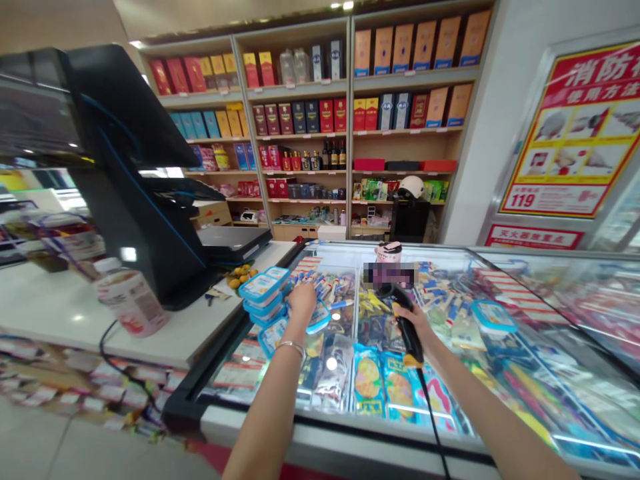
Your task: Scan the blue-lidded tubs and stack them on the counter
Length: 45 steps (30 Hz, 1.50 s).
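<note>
My right hand (pixel 414 320) is wrapped around the handle of a black-and-yellow barcode scanner (pixel 411 337), whose cord hangs down toward me. The scanner's head points away over the freezer's glass top. My left hand (pixel 303 301) is closed, its fingertips hidden behind the back of the hand. It is beside a stack of blue-lidded plastic tubs (pixel 263 287). Two more tubs lie around my left wrist, one tub (pixel 320 318) just right of it and another tub (pixel 274 335) to its left. Whether the fingers grip anything cannot be made out.
A chest freezer (pixel 260 413) with packaged ice creams under glass spans the front. Another blue-lidded tub (pixel 494 316) lies on the right, and a pink container (pixel 389 252) stands behind the scanner. On the left counter are a monitor stand (pixel 145 220), a bottle (pixel 131 300) and small yellow fruits (pixel 242 275).
</note>
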Each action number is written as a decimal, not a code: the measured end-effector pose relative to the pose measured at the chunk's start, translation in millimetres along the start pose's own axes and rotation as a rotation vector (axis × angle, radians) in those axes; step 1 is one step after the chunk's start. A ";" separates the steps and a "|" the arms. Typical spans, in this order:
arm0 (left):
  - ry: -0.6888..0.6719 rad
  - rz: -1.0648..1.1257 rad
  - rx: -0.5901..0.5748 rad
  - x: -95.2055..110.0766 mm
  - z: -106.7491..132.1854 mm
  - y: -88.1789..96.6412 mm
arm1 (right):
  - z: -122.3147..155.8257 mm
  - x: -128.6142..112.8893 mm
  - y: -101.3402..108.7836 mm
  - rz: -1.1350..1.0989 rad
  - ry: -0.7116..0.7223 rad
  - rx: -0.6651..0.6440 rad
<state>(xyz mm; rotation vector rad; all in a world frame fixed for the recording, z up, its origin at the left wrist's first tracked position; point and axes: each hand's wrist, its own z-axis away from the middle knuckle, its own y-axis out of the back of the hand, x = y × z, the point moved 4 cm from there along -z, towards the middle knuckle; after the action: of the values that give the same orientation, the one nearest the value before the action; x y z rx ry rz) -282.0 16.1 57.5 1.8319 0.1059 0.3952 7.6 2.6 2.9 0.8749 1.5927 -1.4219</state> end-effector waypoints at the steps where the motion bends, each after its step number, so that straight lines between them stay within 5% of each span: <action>1: 0.002 -0.015 0.002 0.1 0.4 -0.5 | 0.4 -0.4 -0.4 -0.001 0.002 -0.008; 7: -0.046 -0.054 0.067 2.7 3.6 -0.6 | 4.3 -4.5 -4.9 0.011 0.006 0.013; 10: -0.119 0.045 0.209 6.5 4.0 6.3 | 7.5 -7.3 -7.3 0.031 0.031 0.016; 15: -0.432 0.398 0.480 22.9 16.4 23.2 | 12.8 -8.9 -9.3 0.101 0.065 -0.006; 19: -0.501 0.497 0.611 31.2 30.1 30.0 | 14.0 -8.5 -9.9 0.125 0.083 0.001; 45: -0.584 0.419 0.711 35.6 36.4 31.2 | 17.2 -5.1 -14.2 0.227 0.076 0.001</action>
<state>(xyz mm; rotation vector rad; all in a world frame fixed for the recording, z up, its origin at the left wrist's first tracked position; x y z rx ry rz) -240.9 -16.8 85.8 2.6079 -0.6215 0.0866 -0.8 -16.1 13.1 1.0847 1.4950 -1.2426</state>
